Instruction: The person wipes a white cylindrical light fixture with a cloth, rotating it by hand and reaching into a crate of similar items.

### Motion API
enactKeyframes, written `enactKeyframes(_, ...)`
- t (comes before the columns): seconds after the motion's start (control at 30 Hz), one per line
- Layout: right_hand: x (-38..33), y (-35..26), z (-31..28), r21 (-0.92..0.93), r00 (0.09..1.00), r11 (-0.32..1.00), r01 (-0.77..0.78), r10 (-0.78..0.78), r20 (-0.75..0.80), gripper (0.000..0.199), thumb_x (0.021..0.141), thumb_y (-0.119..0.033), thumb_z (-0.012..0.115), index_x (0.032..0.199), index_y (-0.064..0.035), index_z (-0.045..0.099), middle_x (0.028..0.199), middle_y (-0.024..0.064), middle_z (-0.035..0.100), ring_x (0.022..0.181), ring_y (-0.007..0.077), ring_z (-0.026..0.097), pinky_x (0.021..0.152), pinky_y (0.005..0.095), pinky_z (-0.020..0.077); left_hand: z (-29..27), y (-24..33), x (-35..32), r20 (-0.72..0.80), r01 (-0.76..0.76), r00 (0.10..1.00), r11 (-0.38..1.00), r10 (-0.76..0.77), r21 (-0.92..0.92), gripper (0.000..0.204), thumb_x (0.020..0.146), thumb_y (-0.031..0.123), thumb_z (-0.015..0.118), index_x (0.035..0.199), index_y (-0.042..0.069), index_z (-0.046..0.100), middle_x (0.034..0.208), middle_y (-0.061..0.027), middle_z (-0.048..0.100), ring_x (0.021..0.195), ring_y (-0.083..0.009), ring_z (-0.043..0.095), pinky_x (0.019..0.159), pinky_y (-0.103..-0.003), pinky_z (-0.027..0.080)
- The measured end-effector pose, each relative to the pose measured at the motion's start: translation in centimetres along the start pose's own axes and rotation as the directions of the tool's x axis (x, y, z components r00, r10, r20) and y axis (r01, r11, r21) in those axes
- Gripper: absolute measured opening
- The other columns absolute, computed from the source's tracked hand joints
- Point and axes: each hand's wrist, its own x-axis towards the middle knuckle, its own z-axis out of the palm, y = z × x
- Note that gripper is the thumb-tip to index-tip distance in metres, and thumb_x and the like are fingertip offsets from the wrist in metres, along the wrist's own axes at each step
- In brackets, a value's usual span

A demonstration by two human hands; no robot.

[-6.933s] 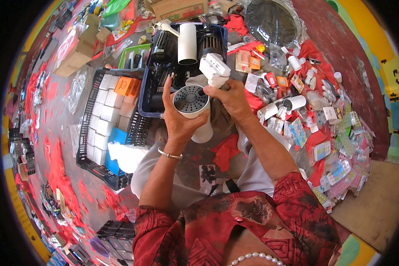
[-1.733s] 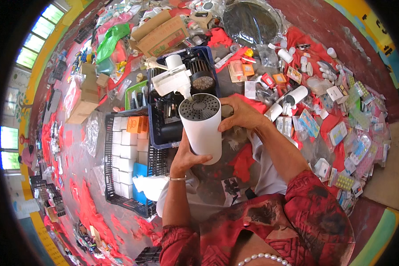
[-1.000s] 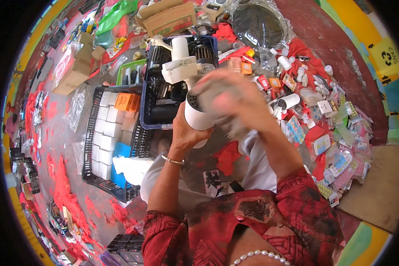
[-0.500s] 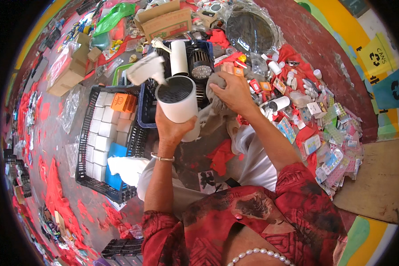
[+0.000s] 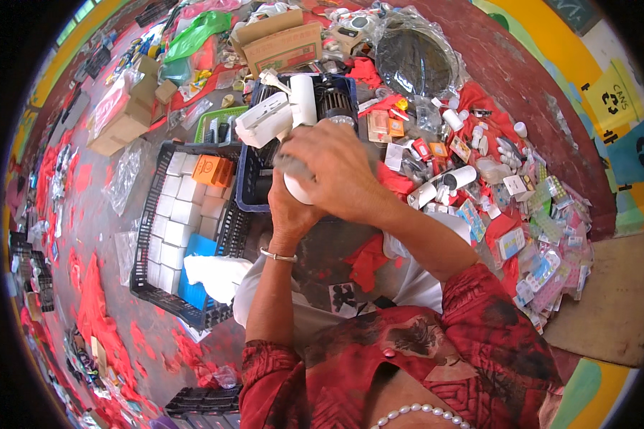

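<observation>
My left hand [image 5: 288, 214] is wrapped round a white cylindrical spotlight [image 5: 300, 190], gripping it from below. Over its top lies my right hand [image 5: 342, 175], holding a grey cloth [image 5: 295, 167] against it; the motion blurs the fingers. Hand and cloth hide most of the spotlight. Just beyond stands a dark blue crate [image 5: 249, 196]. In it are a white boxy lamp part [image 5: 266, 120], a white tube-shaped spotlight [image 5: 303, 100] and a black finned one [image 5: 332, 99].
To the left, a black crate [image 5: 140, 270] holds rows of small white boxes and an orange box [image 5: 212, 171]. Blister packs [image 5: 544, 250] and small goods are heaped on the right. Farther off are a cardboard box [image 5: 283, 48] and a plastic-wrapped round black object [image 5: 416, 61].
My right hand has moved left with the grey cloth, from beside the blue crate onto the spotlight. The spotlight's dark ribbed end, visible before, is now covered. The whole view has shifted slightly.
</observation>
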Motion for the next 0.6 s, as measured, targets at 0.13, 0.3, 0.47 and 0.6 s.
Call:
enactKeyframes(0.13, 0.2, 0.8, -1.8, 0.342, 0.938, 0.917, 0.203, -0.282, 0.202, 0.023, 0.068, -0.016, 0.069, 0.09, -0.0101, 0.065, 0.092, 0.0048, 0.063, 0.086, 0.0251, 0.059, 0.08, 0.0338, 0.0444, -0.6, -2.8, -0.5, 0.045, -0.097, 0.994, 0.995, 0.097, 0.002, 0.069, 0.053, 0.02, 0.083, 0.111, 0.004, 0.048, 0.091, -0.0113, 0.064, 0.082, -0.021, 0.063, 0.072, -0.033, 0.05)
enactKeyframes(0.3, -1.0, 6.6, -5.0, 0.516, 0.86, 0.707, -0.484, 0.277, 0.427, 0.024, 0.074, -0.005, 0.067, 0.099, -0.0054, 0.066, 0.092, 0.0038, 0.066, 0.088, 0.0134, 0.06, 0.08, 0.0308, 0.0487, -1.3, -1.9, -0.1, 0.154, 0.202, 0.971, 0.972, -0.183, -0.121, 0.064, 0.051, 0.015, 0.078, 0.107, 0.003, 0.05, 0.096, -0.0102, 0.062, 0.088, -0.0187, 0.06, 0.079, -0.032, 0.048)
enactKeyframes(0.47, -1.1, 9.3, -4.1, 0.771, 0.776, 0.479, -0.419, 0.63, 0.03, 0.027, 0.077, -0.011, 0.066, 0.101, 0.0003, 0.063, 0.092, 0.0081, 0.066, 0.081, 0.0137, 0.062, 0.072, 0.0268, 0.0512, -0.1, -2.1, 0.3, 0.376, 0.349, 0.899, 0.886, -0.224, -0.306, 0.065, 0.05, 0.015, 0.075, 0.109, 0.001, 0.051, 0.097, -0.008, 0.062, 0.087, -0.0175, 0.059, 0.081, -0.031, 0.047)
enactKeyframes(0.6, 2.2, 5.8, -2.5, 0.328, 0.991, 0.938, 0.113, -0.081, -0.108, 0.032, 0.076, -0.016, 0.068, 0.106, -0.0061, 0.062, 0.102, 0.0083, 0.063, 0.095, 0.0201, 0.059, 0.085, 0.034, 0.0462, 0.5, -0.6, 0.4, 0.391, 0.286, 0.9, 0.936, -0.19, -0.204, 0.069, 0.049, 0.016, 0.075, 0.111, 0.0, 0.05, 0.098, -0.0097, 0.061, 0.088, -0.0178, 0.059, 0.081, -0.032, 0.047)
